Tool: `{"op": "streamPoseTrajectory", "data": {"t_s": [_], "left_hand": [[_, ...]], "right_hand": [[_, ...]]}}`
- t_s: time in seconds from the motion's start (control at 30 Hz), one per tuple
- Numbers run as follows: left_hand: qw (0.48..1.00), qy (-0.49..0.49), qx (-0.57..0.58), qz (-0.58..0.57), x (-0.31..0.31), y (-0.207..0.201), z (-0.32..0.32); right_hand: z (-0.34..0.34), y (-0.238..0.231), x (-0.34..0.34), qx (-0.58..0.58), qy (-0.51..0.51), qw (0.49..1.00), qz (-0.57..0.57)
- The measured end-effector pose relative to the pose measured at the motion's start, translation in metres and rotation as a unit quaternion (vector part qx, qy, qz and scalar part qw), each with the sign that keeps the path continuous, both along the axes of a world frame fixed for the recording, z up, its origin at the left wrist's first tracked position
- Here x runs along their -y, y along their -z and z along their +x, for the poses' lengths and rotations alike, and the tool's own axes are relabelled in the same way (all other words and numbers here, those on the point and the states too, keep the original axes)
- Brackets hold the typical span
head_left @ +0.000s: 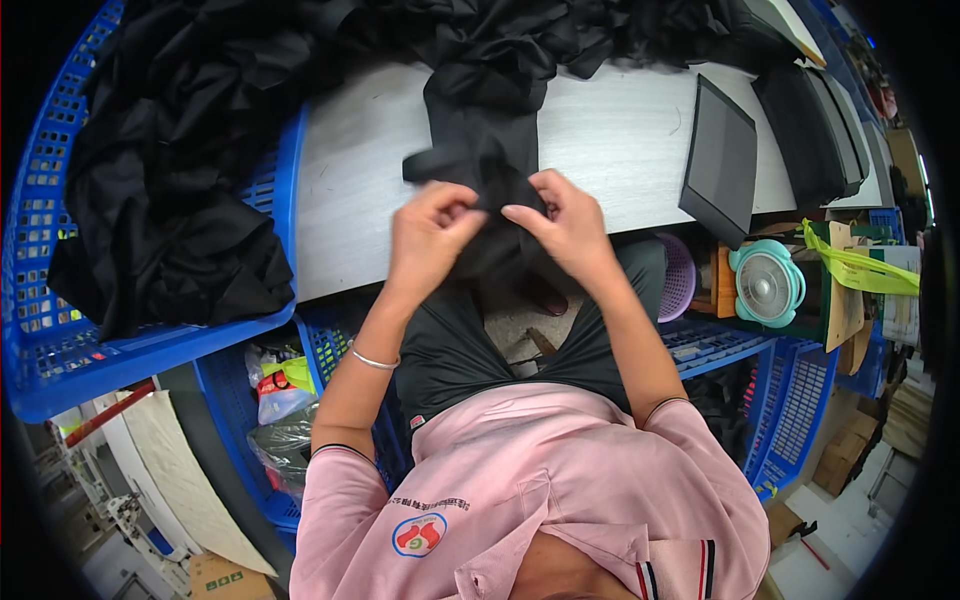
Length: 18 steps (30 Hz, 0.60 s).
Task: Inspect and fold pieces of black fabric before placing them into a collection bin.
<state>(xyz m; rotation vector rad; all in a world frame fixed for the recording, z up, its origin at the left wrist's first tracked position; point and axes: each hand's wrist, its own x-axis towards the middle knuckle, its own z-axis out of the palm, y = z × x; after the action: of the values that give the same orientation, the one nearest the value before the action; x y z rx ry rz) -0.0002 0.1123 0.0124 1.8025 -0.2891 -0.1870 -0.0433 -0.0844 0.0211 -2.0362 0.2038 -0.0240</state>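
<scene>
A length of black cloth [485, 125] comes down from the heap across the white table and hangs over its near edge toward my lap. Just above that edge, my left hand [435, 232] is closed, thumb and fingers pinching the cloth's left side. My right hand [568, 228] grips the right side, its thumb and forefinger bent around the fabric. The cloth between the two hands is smeared by motion, and a dark flap sticks out to the left above my left hand. What exact kind of garment it is, I cannot tell.
More black cloth [350, 35] is heaped along the table's far side and in a large blue basket [290, 215] at left. On the white table [620, 140], a dark flat panel [720, 155] lies at right. A turquoise fan [768, 283] and purple basket [678, 278] stand below it.
</scene>
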Motion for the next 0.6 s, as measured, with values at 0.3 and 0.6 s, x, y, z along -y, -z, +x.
{"op": "streamPoseTrajectory", "data": {"t_s": [0.3,0.6], "left_hand": [[0.971,-0.124,0.202,0.0,0.021,0.01,-0.017],[0.978,-0.196,0.029,-0.072,0.005,0.015,-0.021]], "right_hand": [[-0.004,-0.017,-0.004,0.022,-0.055,0.995,0.075],[-0.008,0.004,0.016,0.138,0.167,0.971,0.096]]}}
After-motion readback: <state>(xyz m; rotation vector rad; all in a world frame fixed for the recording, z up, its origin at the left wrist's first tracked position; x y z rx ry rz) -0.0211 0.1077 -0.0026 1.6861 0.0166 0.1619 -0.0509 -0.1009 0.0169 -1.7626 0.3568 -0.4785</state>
